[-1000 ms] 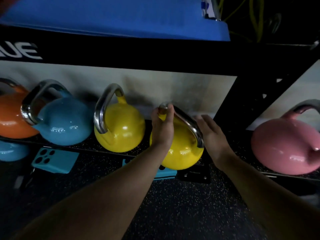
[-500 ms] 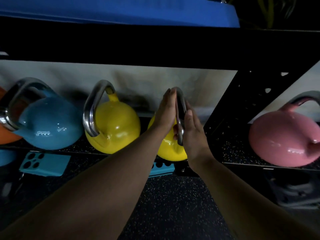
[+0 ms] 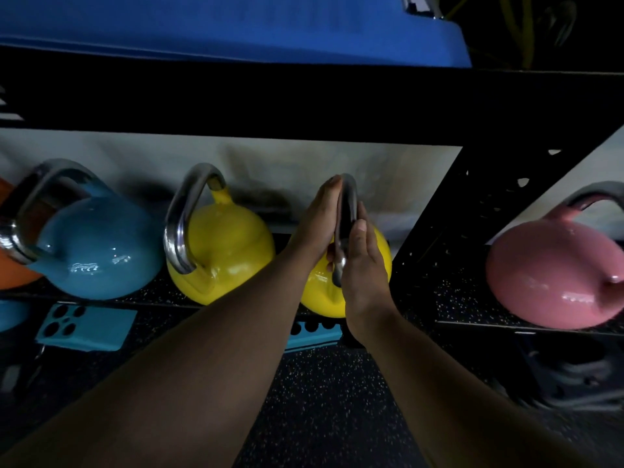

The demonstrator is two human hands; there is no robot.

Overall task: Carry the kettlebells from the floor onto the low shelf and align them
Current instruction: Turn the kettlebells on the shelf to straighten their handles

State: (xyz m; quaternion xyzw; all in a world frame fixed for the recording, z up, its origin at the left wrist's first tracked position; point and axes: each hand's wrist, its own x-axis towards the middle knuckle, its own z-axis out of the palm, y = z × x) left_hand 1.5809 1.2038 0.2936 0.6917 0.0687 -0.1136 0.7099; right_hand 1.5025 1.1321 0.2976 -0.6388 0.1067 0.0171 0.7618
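Yellow kettlebell handle (image 3: 351, 201) pressed between flat fingers (image 3: 329, 197) of left hand (image 3: 317, 228) and right hand (image 3: 366, 268) — rotate slowly to match twin (image 3: 233, 244) left of them.

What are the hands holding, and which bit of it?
The yellow kettlebell nearest the black post, by its steel handle: the left hand and right hand press flat against opposite sides of it, fingers mostly straight.

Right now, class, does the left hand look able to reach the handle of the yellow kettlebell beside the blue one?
Probably yes: that handle stands bare just beside the left hand, on its left, with nothing between them.
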